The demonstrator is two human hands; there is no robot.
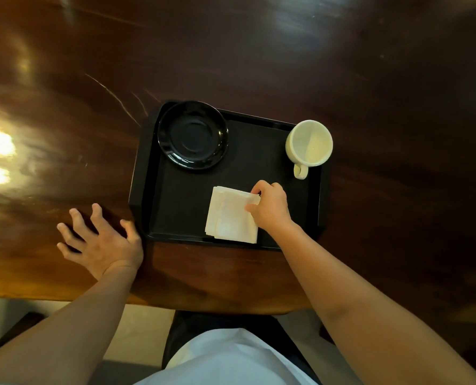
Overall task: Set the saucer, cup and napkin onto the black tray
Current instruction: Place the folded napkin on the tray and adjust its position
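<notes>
Three things sit on the flat black plastic tray (145, 173): round black saucer (192, 134), cream cup (309, 143), folded white paper napkin (231, 215). Right hand (270, 207) pinches the napkin's far right corner; left hand (100, 237) lies spread flat beside the tray.

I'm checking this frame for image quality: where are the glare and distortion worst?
Head view: strong glare patches on the glossy wooden table at far left; wide-angle bending curves the table edge and arms; the dim black tray nearly swallows the black saucer; the napkin and cup stay clear.
</notes>
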